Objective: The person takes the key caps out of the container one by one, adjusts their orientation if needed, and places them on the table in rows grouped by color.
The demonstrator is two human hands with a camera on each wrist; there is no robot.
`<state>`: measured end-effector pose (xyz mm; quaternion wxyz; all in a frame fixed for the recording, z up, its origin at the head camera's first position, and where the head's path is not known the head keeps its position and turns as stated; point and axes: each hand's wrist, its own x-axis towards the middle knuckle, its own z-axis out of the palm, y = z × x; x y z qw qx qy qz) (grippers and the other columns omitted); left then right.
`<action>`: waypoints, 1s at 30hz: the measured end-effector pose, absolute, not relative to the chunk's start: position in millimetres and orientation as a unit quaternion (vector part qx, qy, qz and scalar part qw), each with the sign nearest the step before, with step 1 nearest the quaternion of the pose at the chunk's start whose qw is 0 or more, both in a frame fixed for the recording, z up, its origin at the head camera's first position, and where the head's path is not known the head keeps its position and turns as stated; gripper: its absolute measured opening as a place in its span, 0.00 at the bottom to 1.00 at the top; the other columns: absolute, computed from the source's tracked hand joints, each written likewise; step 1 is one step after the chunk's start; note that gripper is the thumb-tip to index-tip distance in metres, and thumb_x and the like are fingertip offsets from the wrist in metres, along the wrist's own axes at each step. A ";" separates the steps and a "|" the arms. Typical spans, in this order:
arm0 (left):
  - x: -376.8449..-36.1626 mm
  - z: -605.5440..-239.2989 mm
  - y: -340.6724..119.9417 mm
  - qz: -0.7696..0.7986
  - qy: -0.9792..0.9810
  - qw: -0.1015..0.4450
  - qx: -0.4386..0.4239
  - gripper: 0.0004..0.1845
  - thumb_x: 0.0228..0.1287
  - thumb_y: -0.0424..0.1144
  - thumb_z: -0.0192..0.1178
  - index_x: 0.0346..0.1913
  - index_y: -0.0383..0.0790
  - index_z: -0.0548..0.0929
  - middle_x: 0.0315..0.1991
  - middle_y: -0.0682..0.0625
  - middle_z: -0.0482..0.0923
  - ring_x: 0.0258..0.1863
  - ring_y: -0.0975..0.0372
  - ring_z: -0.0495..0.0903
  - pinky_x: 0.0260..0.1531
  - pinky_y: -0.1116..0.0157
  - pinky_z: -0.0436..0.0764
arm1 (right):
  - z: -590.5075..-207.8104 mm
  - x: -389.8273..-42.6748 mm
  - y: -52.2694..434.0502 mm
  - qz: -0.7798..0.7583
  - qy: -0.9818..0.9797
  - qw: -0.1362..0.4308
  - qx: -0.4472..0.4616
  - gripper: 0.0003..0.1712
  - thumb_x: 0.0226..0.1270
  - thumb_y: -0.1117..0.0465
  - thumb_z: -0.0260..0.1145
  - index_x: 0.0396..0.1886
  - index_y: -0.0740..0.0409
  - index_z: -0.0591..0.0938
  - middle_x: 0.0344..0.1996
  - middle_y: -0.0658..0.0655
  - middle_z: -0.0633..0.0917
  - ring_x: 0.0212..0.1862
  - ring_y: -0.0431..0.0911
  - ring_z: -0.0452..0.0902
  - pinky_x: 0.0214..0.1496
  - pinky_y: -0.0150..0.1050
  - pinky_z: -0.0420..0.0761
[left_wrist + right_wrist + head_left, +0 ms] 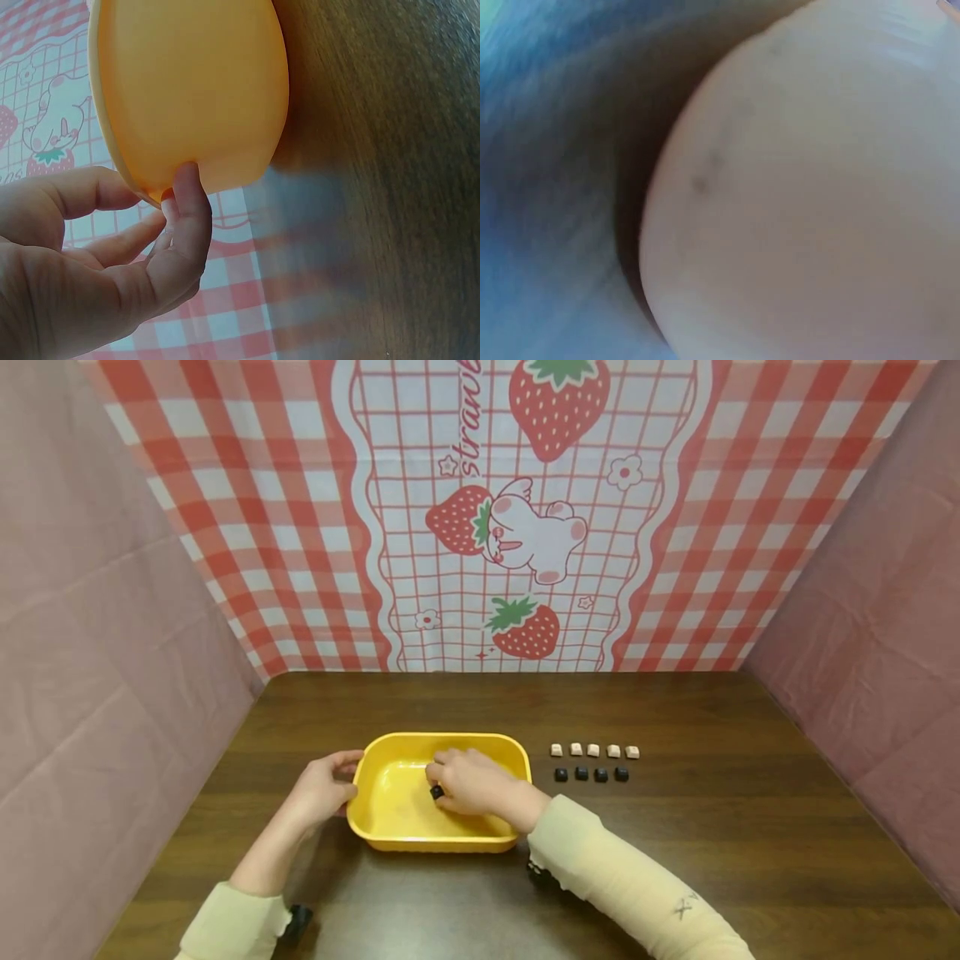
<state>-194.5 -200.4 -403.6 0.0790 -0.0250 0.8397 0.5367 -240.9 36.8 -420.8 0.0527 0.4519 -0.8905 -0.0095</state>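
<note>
A yellow plastic tub (390, 827) stands on the dark wooden table. My left hand (324, 785) holds its left rim, thumb on the edge; in the left wrist view the left hand (112, 255) has its fingertips on the tub (195, 82) from outside. My right hand (468, 781) reaches into the tub and pinches a small black keycap (437, 792) between its fingers. The right wrist view is filled by a blurred close surface and shows nothing clear.
To the right of the tub lie two rows of keycaps: several beige ones (594, 750) behind and several black ones (591, 773) in front. A strawberry-print cloth (517, 518) hangs at the back, with pink cloth walls on both sides.
</note>
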 end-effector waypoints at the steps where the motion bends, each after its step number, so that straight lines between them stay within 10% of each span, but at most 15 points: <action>1: -194.4 -403.2 -200.5 0.537 0.840 0.079 -0.025 0.31 0.52 0.19 0.51 0.64 0.27 0.66 0.52 0.30 0.72 0.33 0.55 0.79 0.26 0.60 0.83 | -418.4 -241.1 38.5 -0.011 -0.890 0.055 0.452 0.11 0.59 0.49 0.67 0.38 0.48 0.78 0.32 0.47 0.75 0.36 0.42 0.72 0.35 0.37 0.73; 30: -194.8 -400.6 -201.5 0.529 0.844 0.082 -0.032 0.31 0.52 0.19 0.51 0.64 0.27 0.66 0.53 0.29 0.71 0.33 0.55 0.79 0.26 0.60 0.83 | -363.5 -253.3 119.3 0.017 -0.926 0.022 0.376 0.14 0.51 0.53 0.75 0.32 0.50 0.79 0.30 0.48 0.74 0.33 0.42 0.69 0.33 0.38 0.74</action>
